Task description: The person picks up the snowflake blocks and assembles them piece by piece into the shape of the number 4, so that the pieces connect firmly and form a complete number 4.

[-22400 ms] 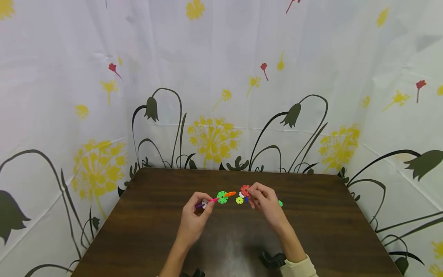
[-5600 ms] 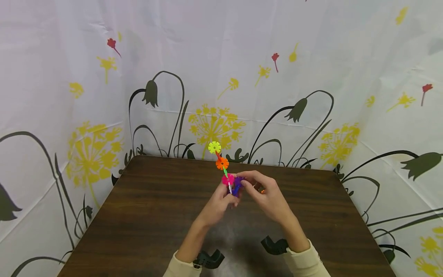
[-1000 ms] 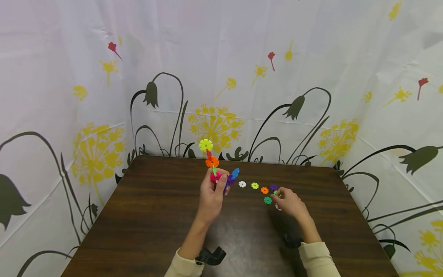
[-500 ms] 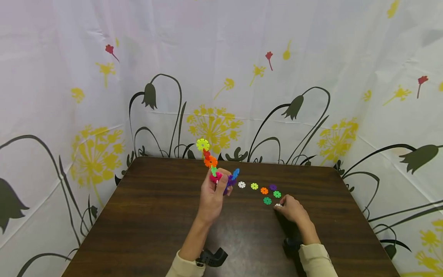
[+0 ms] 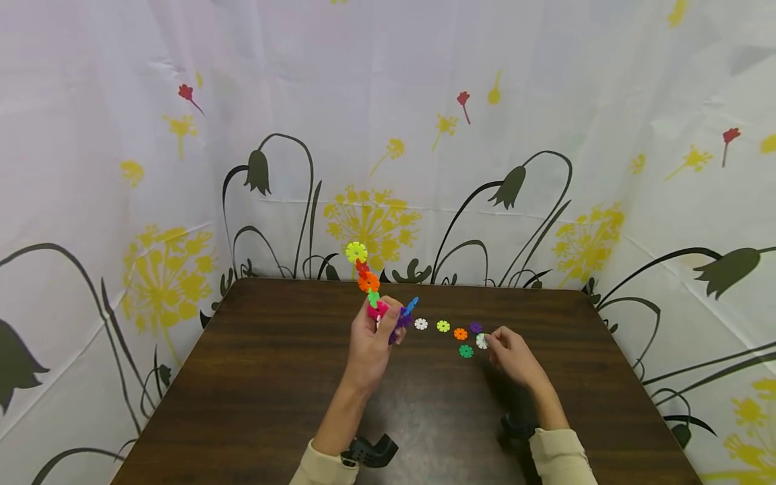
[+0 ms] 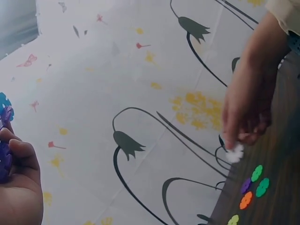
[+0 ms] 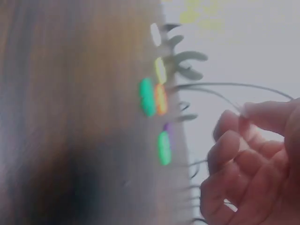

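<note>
My left hand [image 5: 368,347] grips a chain of interlocking notched plastic discs above the table. A yellow disc [image 5: 356,252] tops the chain, with red, orange [image 5: 368,282], green and pink discs below. Purple [image 5: 404,317] and blue [image 5: 411,306] discs branch to the right; the fingers and palm cover its lower part. At the right, my right hand [image 5: 514,353] pinches a white notched disc [image 5: 481,341] between thumb and fingertips, raised over the table in the left wrist view. In the head view this disc hides the light green disc [image 6: 257,173] behind it.
Loose discs lie on the dark wooden table [image 5: 273,377]: white [image 5: 421,324], yellow [image 5: 443,326], orange [image 5: 461,334], purple [image 5: 475,327] and dark green [image 5: 465,351]. A flower-printed curtain [image 5: 376,121] hangs right behind the table's far edge.
My right hand has picked the white disc up from the table's right side and raised it. My left hand holds its chain in nearly the same place, where blue and purple discs have joined it.
</note>
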A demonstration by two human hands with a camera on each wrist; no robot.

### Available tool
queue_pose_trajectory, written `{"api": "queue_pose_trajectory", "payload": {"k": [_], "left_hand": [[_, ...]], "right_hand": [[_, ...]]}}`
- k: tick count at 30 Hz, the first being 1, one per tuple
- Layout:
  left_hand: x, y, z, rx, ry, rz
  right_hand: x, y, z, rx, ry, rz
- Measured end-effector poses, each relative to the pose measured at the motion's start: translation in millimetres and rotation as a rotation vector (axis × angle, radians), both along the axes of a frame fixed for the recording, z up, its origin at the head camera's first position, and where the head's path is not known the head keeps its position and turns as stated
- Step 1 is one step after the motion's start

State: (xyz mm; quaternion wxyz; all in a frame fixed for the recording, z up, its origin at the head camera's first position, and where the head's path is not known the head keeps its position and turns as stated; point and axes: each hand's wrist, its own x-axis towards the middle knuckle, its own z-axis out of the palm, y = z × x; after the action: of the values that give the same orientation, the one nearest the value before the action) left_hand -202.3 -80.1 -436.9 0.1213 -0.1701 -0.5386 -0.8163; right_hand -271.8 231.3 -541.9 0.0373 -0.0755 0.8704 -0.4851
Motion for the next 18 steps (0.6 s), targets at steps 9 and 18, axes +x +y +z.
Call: {"api": "queue_pose_trajectory", "payload": {"k": [9, 18], "left_hand": [[0.9, 2.3, 3.4, 0.04, 0.006, -0.025], [2.8, 1.4, 4.5, -0.061, 0.026, 0.017]], "right_hand": [[15.3, -23.6, 50.9, -0.262, 0.16, -0.021], [30.9, -48.1, 104.2, -0.365, 0.268, 0.043]]}}
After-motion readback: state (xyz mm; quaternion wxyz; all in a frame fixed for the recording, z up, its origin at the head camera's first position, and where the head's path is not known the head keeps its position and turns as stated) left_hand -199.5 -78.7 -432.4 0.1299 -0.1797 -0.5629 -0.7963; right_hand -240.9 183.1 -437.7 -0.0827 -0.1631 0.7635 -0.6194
